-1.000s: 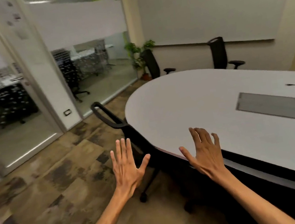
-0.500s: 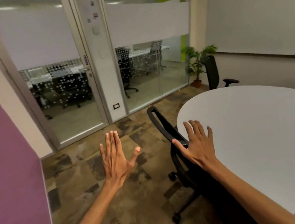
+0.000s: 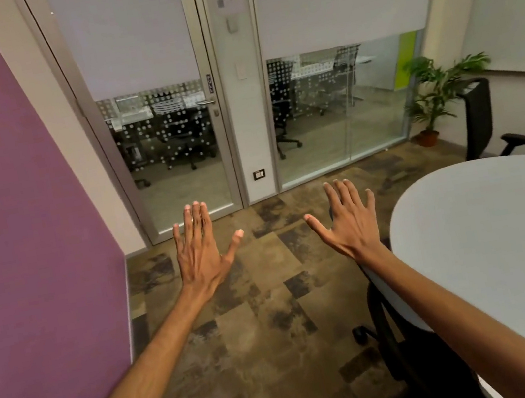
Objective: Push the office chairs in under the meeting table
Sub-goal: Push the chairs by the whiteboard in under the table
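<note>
The white oval meeting table (image 3: 488, 230) fills the right side. A black office chair (image 3: 397, 346) stands tucked against its near rounded end, mostly hidden under the tabletop and my right forearm. Another black chair (image 3: 480, 117) stands at the table's far side, by the wall. My left hand (image 3: 202, 250) is stretched out over the carpet, fingers spread, holding nothing. My right hand (image 3: 350, 222) hovers open just left of the table's edge, above the near chair, touching neither.
A purple wall (image 3: 12, 206) runs close along my left. Ahead are a glass door (image 3: 157, 119) and a glass partition (image 3: 341, 98) with desks and chairs behind. A potted plant (image 3: 435, 97) stands in the far corner. Patterned brown carpet (image 3: 250, 340) lies between wall and table.
My view has swung left, away from the table toward the glass door. My right hand has come off the near chair's back; both hands stay spread open.
</note>
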Tool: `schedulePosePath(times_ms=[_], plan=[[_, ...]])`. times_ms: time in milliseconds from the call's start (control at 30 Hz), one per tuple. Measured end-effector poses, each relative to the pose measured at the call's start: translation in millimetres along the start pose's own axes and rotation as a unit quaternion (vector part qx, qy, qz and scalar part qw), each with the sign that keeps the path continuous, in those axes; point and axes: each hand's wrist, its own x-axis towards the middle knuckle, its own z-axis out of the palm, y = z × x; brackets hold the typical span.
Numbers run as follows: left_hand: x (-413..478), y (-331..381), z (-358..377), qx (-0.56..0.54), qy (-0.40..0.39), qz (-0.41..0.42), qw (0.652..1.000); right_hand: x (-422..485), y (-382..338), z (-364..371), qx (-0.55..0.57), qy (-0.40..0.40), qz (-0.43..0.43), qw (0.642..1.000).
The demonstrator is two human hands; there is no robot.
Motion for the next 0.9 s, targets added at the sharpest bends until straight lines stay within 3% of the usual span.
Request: schedulePosePath(times_ms=[433,633,900], plan=[[219.2,-29.3,97.1,0.021,0.022,-0.004,1.0,229.8,29.8,104.3,0.015,0.006,-0.045,0.999],[315.2,-59.0,172.7,0.027,0.002,-0.004,1.0,324.3,42.3,163.8,0.015,-0.009,-0.027,0.999],[480.2,-85.4,283.3,-0.025,-0.024,0.067,0.997,458.9,68.1,258.0,-0.015,0.006,0.015,1.0]])
